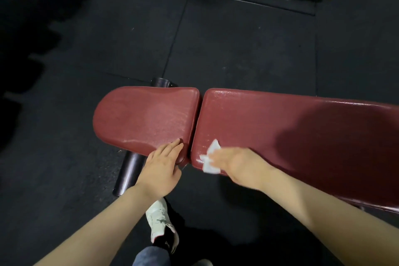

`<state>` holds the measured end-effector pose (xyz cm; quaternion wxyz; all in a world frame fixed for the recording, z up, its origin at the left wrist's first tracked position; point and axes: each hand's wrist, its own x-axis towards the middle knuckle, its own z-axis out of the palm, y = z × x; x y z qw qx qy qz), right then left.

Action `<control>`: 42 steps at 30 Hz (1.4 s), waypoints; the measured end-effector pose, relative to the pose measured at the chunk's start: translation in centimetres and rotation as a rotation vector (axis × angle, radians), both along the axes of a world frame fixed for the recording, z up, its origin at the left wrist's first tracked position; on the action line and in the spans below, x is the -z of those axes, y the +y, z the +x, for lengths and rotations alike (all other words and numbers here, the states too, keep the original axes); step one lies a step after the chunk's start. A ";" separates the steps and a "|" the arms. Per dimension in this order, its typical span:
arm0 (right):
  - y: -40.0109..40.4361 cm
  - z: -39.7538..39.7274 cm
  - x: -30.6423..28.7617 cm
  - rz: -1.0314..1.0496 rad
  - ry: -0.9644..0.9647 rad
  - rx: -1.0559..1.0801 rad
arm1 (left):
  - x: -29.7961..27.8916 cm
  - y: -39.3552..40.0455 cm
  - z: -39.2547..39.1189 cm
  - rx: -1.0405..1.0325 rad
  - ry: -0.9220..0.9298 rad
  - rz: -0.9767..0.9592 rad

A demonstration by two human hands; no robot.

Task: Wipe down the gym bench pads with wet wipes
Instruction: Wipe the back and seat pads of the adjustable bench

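Note:
A dark red gym bench lies across the view in two parts: a short rounded seat pad (146, 116) on the left and a long back pad (291, 127) on the right, split by a narrow gap. My left hand (163, 166) rests flat on the near right corner of the seat pad, fingers together, holding nothing. My right hand (235, 165) presses a crumpled white wet wipe (210, 157) onto the near left corner of the back pad. That hand is blurred. Wet streaks shine on both pads.
Black rubber floor tiles (237, 49) surround the bench. A dark cylindrical foot bar (128, 174) of the frame sticks out below the seat pad, another end (160, 82) behind it. My white shoe (159, 220) stands near the bench. Dark equipment sits at the far top right.

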<state>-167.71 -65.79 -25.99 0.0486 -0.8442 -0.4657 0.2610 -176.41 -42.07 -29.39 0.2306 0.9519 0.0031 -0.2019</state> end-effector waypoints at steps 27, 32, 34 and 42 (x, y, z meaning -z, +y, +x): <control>-9.7 9.4 -1.9 -0.090 -0.177 0.374 | -0.2 -5.3 3.1 -0.026 -0.022 -0.071; -8.6 13.1 -1.4 -0.021 -0.294 0.823 | -0.7 -5.2 3.8 0.022 -0.042 -0.046; -8.0 9.8 -0.9 0.025 -0.239 0.815 | -1.1 -5.1 4.1 0.022 -0.043 -0.051; -16.3 -2.7 -4.9 0.131 -0.027 -0.012 | -2.0 -5.2 5.4 0.104 -0.048 -0.033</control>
